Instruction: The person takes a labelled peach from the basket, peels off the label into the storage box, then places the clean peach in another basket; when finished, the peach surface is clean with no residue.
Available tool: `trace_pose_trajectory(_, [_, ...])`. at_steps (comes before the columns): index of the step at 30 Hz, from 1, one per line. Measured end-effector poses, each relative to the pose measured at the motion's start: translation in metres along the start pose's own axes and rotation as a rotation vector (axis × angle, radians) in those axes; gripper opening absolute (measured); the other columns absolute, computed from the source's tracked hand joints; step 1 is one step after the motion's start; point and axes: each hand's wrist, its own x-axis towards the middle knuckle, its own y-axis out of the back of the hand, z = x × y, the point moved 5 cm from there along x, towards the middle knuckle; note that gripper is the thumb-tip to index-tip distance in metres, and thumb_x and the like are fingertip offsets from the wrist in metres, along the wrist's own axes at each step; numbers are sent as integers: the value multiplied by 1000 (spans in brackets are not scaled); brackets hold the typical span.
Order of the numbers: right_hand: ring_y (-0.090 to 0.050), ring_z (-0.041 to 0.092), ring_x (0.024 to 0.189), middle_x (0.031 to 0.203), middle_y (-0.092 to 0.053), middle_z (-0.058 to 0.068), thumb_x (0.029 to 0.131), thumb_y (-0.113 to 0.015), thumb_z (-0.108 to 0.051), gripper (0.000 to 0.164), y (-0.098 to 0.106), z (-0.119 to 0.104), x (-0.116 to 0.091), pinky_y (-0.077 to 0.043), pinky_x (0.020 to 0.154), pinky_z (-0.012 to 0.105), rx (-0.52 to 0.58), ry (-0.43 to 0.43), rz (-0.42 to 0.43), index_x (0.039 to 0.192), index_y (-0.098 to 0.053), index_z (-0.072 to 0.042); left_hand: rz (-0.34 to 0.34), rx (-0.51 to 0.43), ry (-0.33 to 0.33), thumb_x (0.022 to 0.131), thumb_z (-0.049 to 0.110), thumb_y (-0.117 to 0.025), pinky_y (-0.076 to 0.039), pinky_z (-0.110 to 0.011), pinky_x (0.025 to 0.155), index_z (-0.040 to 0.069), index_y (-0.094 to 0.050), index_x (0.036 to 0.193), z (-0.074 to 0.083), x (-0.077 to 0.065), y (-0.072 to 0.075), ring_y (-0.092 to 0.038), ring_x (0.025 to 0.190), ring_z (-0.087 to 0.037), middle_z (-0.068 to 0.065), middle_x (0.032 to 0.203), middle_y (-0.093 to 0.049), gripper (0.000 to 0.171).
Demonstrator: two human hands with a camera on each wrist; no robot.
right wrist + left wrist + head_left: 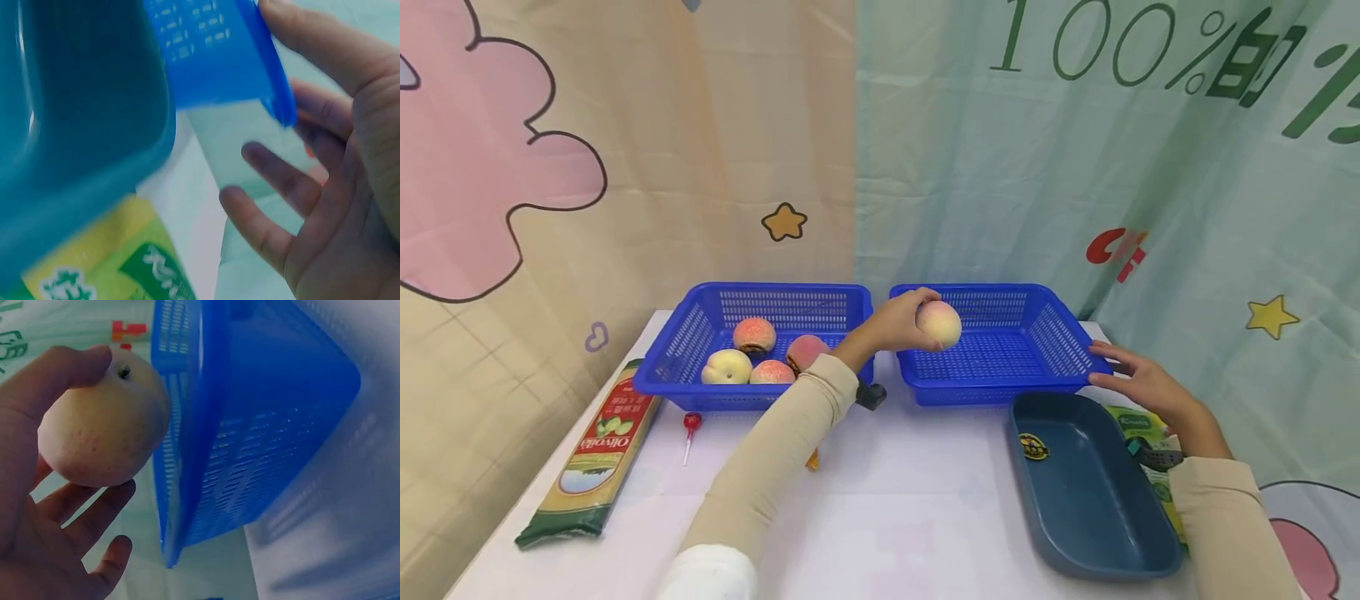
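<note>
My left hand (906, 321) grips a pale pink-yellow peach (939, 324) between thumb and fingers, held over the left part of the right blue basket (1000, 392). In the left wrist view the stem end of the peach (109, 428) shows beside the thumb, with the basket rim (209, 425) close by. At that basket's right front corner is my right hand (1138, 383), its thumb and fingertips at the rim (278, 94) and the other fingers spread. Several peaches, reddish (755, 335) and pale (727, 367), lie in the left blue basket (700, 400).
A dark teal tub (1093, 492) stands in front of the right basket, beside a green-yellow packet (1138, 423) partly under my right arm. To the left lie an Olivoila packet (598, 454) and a red lollipop (692, 422). A printed curtain (962, 183) hangs behind the table.
</note>
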Motion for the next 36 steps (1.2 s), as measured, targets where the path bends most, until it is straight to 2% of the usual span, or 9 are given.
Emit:
trace_pose_trajectory(5, [-20,56,144,168,-11,15,99,-65,-37,79,1,14,1,-21,97,85,92,-27,-14,161,-24,-12,-97,67,92,77,37,-86,-31,-57,104,18,-50,141,-8,12,-12,-58,113,-22,-2,126,-64,76])
trace_pose_trajectory(9, [-19,55,144,168,-10,14,100,-64,-37,78,1,19,3,-20,94,86,125,-50,-27,162,-23,-14,-172,122,144,78,37,-84,-24,-60,107,18,-50,138,-14,15,-21,-58,111,-23,-2,123,-65,71])
trace_pose_trajectory(13, [-17,56,144,168,-9,12,100,-64,-40,78,0,20,4,-19,90,89,130,-83,-30,162,-22,-18,-228,193,167,79,39,-83,-20,-61,109,18,-50,137,-15,16,-26,-58,111,-22,-3,123,-65,70])
trace_pose_trajectory(18, [-27,54,142,168,-12,13,101,-63,-37,75,0,18,2,-25,102,80,136,-16,4,161,-25,-13,-293,252,184,79,41,-82,-11,-65,113,19,-50,138,-11,18,-31,-56,121,-22,-3,129,-64,71])
trace_pose_trajectory(22, [-31,54,140,167,-13,15,102,-63,-33,72,0,16,0,-28,104,75,139,32,21,160,-27,-10,-315,283,188,79,43,-82,-2,-70,113,20,-51,137,-9,18,-36,-54,127,-22,-3,130,-63,70])
trace_pose_trajectory(26, [-30,55,140,167,-13,15,102,-62,-33,72,0,16,-1,-28,104,75,132,36,22,160,-27,-10,-344,362,195,79,44,-82,-10,-64,113,23,-54,136,-8,15,-40,-55,122,-22,2,123,-66,67])
trace_pose_trajectory(30, [-30,54,140,167,-14,15,101,-63,-35,73,-1,17,0,-31,106,70,126,29,24,160,-27,-10,-395,432,200,82,43,-81,-17,-58,108,26,-58,132,-5,13,-44,-51,119,-24,8,109,-67,58])
trace_pose_trajectory(33, [-30,54,141,167,-13,15,101,-63,-36,74,-1,18,0,-32,106,66,130,27,27,160,-27,-9,-412,434,192,84,41,-80,-16,-59,109,26,-60,129,-3,11,-44,-51,119,-23,9,102,-67,52])
trace_pose_trajectory(36, [-30,54,141,167,-13,15,101,-63,-35,74,-1,18,0,-33,106,66,133,31,34,160,-27,-8,-398,391,167,84,38,-81,-15,-61,111,24,-60,131,-2,8,-40,-54,120,-20,8,110,-67,54])
